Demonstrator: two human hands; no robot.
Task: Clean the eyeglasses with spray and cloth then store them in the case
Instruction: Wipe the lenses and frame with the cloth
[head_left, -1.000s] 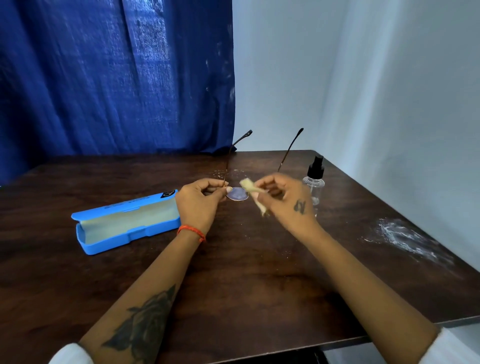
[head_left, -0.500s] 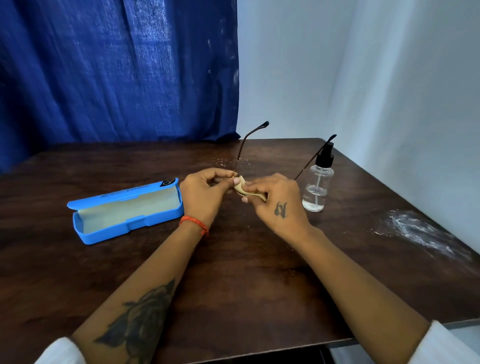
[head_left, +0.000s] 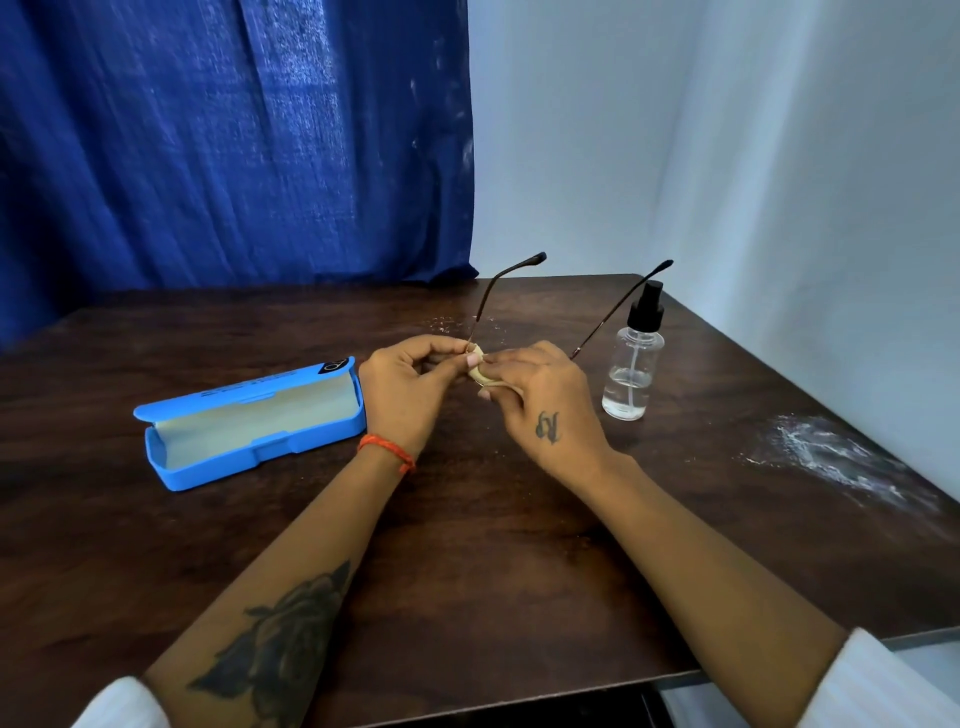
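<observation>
You are mid-wipe: your left hand (head_left: 410, 387) pinches the eyeglasses (head_left: 480, 306) above the desk (head_left: 493, 545) while your right hand (head_left: 540, 400) pinches the cloth (head_left: 480, 375) onto a lens, the spray bottle (head_left: 631, 364) stands aside, and the open case (head_left: 249, 423) awaits them.

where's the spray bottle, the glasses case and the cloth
spray bottle (head_left: 631, 371), head view, on its clear body
glasses case (head_left: 249, 415), head view, on its pale inner lining
cloth (head_left: 480, 374), head view, on the fold between the hands

No readable text. Dark print on the blue case (head_left: 249, 415) lid is too blurred; right hand (head_left: 545, 410) tattoo unclear.
</observation>
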